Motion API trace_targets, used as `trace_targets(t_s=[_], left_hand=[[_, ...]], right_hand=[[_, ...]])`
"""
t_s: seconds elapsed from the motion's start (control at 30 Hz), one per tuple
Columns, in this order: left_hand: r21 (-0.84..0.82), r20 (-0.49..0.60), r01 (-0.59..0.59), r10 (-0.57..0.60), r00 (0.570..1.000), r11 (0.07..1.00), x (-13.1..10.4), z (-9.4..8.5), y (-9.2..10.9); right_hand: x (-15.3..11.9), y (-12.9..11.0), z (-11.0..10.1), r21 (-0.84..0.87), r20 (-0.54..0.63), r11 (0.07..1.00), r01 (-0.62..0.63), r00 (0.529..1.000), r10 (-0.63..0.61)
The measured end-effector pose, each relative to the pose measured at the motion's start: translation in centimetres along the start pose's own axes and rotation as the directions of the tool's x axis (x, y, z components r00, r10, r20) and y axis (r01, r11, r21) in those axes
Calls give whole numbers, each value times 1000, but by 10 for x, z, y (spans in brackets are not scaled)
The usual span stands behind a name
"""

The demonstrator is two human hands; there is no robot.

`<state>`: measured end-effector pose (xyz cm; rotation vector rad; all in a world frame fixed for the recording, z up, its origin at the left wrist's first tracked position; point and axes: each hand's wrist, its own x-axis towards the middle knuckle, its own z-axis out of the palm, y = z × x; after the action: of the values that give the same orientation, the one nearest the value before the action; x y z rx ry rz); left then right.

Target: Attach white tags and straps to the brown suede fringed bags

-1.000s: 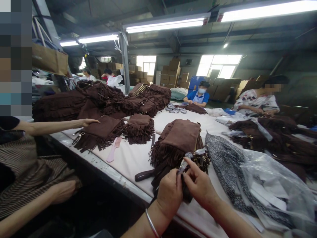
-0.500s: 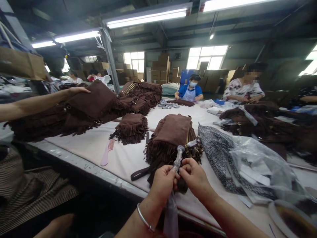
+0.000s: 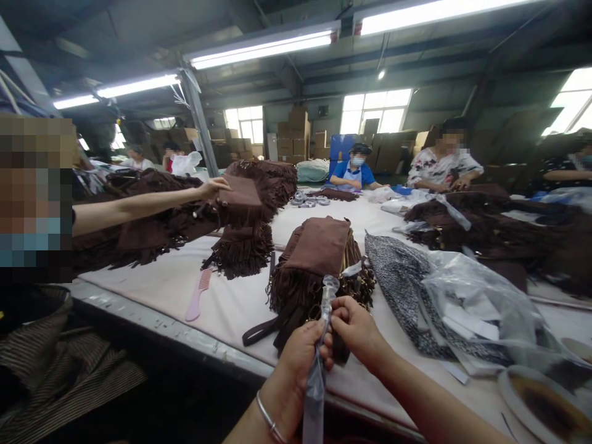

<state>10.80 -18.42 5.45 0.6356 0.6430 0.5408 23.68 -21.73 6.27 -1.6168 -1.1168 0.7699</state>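
Note:
Between my hands runs a long, narrow clear plastic sleeve (image 3: 314, 398), crinkled at its top end and hanging down past my wrist. My left hand (image 3: 300, 348) is closed around its middle. Fingers pinched, my right hand (image 3: 354, 327) grips the sleeve's edge just above. Right behind them stands a stack of brown fringed bags (image 3: 319, 243) with gold zippers along its right side. A dark wrist strap (image 3: 261, 330) loops out from the stack's left. What is inside the sleeve, if anything, cannot be made out.
A co-worker's hand (image 3: 215, 188) at left holds a brown bag (image 3: 240, 192) over a smaller fringed stack (image 3: 243, 253). A pink comb (image 3: 198, 299) lies on the table. To the right are grey tweed fabric (image 3: 398, 277), a clear plastic bag (image 3: 462, 302) and a round bowl (image 3: 513, 388).
The co-worker's hand has carried a brown bag rightward from the large pile to above the smaller stack. My hands stay on the sleeve, which now shows longer and straighter. The view has shifted slightly.

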Motion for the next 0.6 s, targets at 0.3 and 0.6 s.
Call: trace_targets(t_s=[0.3,0.6], left_hand=[[69,-87,-81,86,992,994,-2,-1,4],[334,-100,-302,352,931,893,-15,29,-11]], right_hand=[[-18,7,-16,-9,-144,998,55,988,-55],[-21,-6,9,680,335,640,-358,928,164]])
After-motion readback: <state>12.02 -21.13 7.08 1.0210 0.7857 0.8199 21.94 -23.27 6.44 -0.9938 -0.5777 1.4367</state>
